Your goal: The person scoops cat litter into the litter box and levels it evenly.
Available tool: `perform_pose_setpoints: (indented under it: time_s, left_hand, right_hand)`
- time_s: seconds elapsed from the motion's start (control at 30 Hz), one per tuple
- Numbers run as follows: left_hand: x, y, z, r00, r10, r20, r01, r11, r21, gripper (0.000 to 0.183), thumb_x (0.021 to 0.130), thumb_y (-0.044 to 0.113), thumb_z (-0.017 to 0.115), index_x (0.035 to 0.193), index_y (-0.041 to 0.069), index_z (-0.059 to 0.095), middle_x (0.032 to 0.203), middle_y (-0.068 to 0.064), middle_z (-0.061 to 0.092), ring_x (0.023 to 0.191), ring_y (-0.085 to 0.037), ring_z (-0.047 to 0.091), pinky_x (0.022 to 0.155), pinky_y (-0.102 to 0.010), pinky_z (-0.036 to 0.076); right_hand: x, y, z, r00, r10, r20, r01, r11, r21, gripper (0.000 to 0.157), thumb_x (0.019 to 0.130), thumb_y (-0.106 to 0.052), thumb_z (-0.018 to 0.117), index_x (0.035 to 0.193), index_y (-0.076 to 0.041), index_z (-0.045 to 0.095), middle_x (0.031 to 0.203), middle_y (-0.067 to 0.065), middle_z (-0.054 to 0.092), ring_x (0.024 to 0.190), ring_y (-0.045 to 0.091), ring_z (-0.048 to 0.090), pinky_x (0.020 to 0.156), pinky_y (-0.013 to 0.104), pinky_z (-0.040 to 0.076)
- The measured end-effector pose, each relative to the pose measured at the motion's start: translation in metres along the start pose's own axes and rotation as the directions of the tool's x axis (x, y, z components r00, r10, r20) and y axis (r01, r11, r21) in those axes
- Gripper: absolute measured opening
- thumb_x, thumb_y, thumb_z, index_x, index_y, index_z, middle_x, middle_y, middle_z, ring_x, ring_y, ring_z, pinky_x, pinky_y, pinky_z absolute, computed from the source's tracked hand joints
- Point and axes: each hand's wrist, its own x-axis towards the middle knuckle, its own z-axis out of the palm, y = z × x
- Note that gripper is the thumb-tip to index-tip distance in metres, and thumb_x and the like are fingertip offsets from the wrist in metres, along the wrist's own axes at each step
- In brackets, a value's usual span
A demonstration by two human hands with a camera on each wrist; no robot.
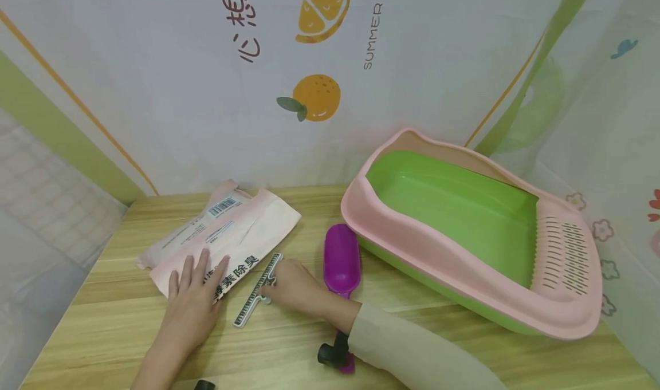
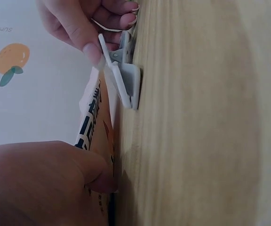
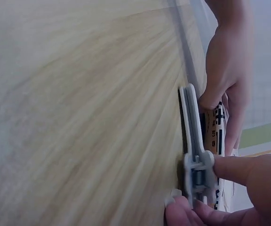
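A pale pink bag [image 1: 247, 229] with black lettering lies on the wooden table at the left. My left hand [image 1: 191, 307] holds its near edge, fingers spread over the top and thumb at the side. Just right of that edge is a long bag clip [image 1: 252, 299] with a striped, keyboard-like bar. My right hand [image 1: 296, 287] pinches its handles between thumb and fingers. The clip [image 2: 128, 84] is low over the table in the left wrist view, apart from my left hand. In the right wrist view its spring handle [image 3: 199, 176] sits at my fingertips.
A purple scoop [image 1: 341, 258] lies on the table, partly hidden under my right forearm. At the right stands a green litter box with a wide pink rim [image 1: 438, 249], slotted at one end. A printed curtain [image 1: 206, 103] hangs behind the table.
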Motion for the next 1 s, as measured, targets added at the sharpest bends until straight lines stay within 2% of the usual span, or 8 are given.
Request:
perform_pose_setpoints:
  time_s: [0.2,0.47,0.63,0.67,0.7,0.8,0.9,1.0]
  left_hand:
    - [0.000,-0.001,0.000,1.000,0.000,-0.011,0.001,1.000,0.008,0.081,0.085,0.010,0.073,0.157,0.012,0.035,0.165,-0.031,0.013,0.149,-0.060,0.009,0.117,-0.075,0.002]
    - [0.000,-0.001,0.000,1.000,-0.004,0.004,0.004,1.000,0.006,0.081,0.085,0.011,0.073,0.157,0.012,0.035,0.165,-0.030,0.012,0.149,-0.060,0.009,0.117,-0.075,0.002]
    - [0.000,-0.001,0.001,1.000,-0.005,0.003,0.005,1.000,0.011,0.081,0.085,0.011,0.073,0.157,0.012,0.035,0.165,-0.030,0.012,0.149,-0.059,0.009,0.117,-0.076,0.003]
    - [0.000,-0.002,0.001,1.000,-0.005,0.000,0.005,1.000,0.014,0.081,0.085,0.011,0.073,0.157,0.012,0.036,0.165,-0.030,0.013,0.149,-0.059,0.009,0.117,-0.076,0.003]
    - [0.000,-0.002,0.001,1.000,-0.003,-0.003,0.003,1.000,0.016,0.080,0.085,0.011,0.073,0.156,0.012,0.036,0.165,-0.030,0.013,0.149,-0.059,0.010,0.117,-0.076,0.003]
    - [0.000,-0.002,0.000,1.000,-0.002,-0.001,0.002,1.000,0.011,0.080,0.086,0.012,0.073,0.157,0.012,0.035,0.165,-0.029,0.013,0.149,-0.059,0.010,0.118,-0.075,0.003]
    - [0.000,-0.002,-0.001,1.000,-0.004,0.004,0.004,1.000,0.012,0.080,0.086,0.012,0.073,0.157,0.012,0.036,0.165,-0.029,0.013,0.149,-0.059,0.010,0.118,-0.074,0.004]
    - [-0.001,-0.002,-0.002,1.000,-0.002,0.001,0.002,1.000,0.012,0.080,0.086,0.012,0.073,0.157,0.012,0.036,0.166,-0.029,0.012,0.150,-0.058,0.011,0.119,-0.074,0.003]
  right_hand:
    - [0.001,-0.003,0.000,1.000,-0.010,-0.005,0.010,0.998,-0.061,0.056,0.089,-0.027,0.078,0.049,-0.019,0.039,0.046,-0.010,0.029,0.041,0.005,0.027,0.038,0.019,0.022]
    - [0.001,-0.003,-0.004,1.000,-0.013,0.000,0.013,0.999,-0.049,0.058,0.088,-0.033,0.079,0.047,-0.019,0.040,0.043,-0.011,0.027,0.040,0.005,0.027,0.038,0.020,0.022]
    - [0.006,-0.002,-0.020,0.996,-0.084,-0.034,0.082,0.995,-0.059,0.058,0.087,-0.034,0.079,0.049,-0.019,0.038,0.046,-0.011,0.026,0.043,0.004,0.027,0.040,0.017,0.022]
    - [0.008,-0.003,-0.024,0.994,-0.100,-0.044,0.097,0.993,-0.069,0.055,0.087,-0.034,0.080,0.052,-0.017,0.040,0.048,-0.011,0.026,0.044,0.004,0.027,0.041,0.017,0.022]
    - [0.010,-0.003,-0.029,0.992,-0.114,-0.057,0.109,0.990,-0.092,0.048,0.086,-0.034,0.080,0.057,-0.015,0.048,0.050,-0.010,0.034,0.047,0.004,0.031,0.044,0.016,0.026]
    - [0.015,-0.008,-0.045,0.991,-0.118,-0.068,0.108,0.986,-0.131,0.032,0.085,-0.035,0.081,0.086,-0.007,0.068,0.073,-0.004,0.064,0.064,0.007,0.056,0.058,0.017,0.046]
    - [0.021,-0.011,-0.059,0.991,-0.121,-0.061,0.109,0.980,-0.164,0.053,0.086,-0.037,0.081,0.120,0.001,0.066,0.114,0.011,0.072,0.099,0.019,0.067,0.085,0.027,0.055]
    - [0.030,-0.011,-0.069,0.990,-0.134,-0.036,0.126,0.979,-0.158,0.056,0.088,-0.037,0.079,0.124,0.003,0.064,0.118,0.014,0.071,0.107,0.024,0.067,0.090,0.031,0.056]
